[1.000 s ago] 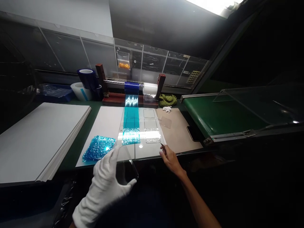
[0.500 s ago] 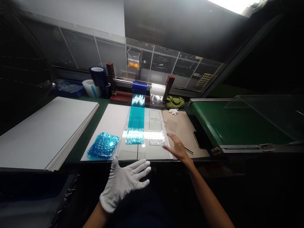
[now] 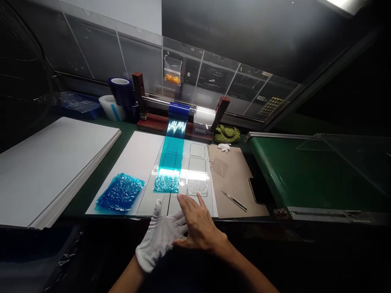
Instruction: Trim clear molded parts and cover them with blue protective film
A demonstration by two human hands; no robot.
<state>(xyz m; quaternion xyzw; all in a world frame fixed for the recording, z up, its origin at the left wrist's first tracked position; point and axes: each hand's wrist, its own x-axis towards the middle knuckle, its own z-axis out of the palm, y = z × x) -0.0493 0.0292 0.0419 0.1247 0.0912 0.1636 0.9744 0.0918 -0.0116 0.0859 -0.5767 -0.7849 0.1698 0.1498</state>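
Observation:
My left hand [image 3: 161, 238], in a white glove, is held palm up with its fingers spread at the near table edge. My bare right hand [image 3: 200, 223] overlaps the glove's fingertips, its own fingers apart; whether the two touch I cannot tell. Just beyond them lies a clear sheet [image 3: 195, 205] with dark outlined rectangles. A strip of blue film [image 3: 171, 158] runs down onto it from a blue film roll [image 3: 179, 109]. Beside that roll hangs a clear film roll [image 3: 204, 116], and a wrinkled clear film piece [image 3: 197, 186] covers one outlined rectangle.
A pile of blue film pieces [image 3: 120, 193] lies left, near a stack of white sheets [image 3: 61, 158]. To the right are a slim metal knife or tweezers [image 3: 234, 200], a phone [image 3: 256, 190] and a green conveyor belt [image 3: 305, 171]. Spare rolls [image 3: 111, 108] stand behind.
My right hand has moved left and down, from beside the clear sheet to over the gloved fingertips. The left hand stays spread. The camera view has shifted slightly.

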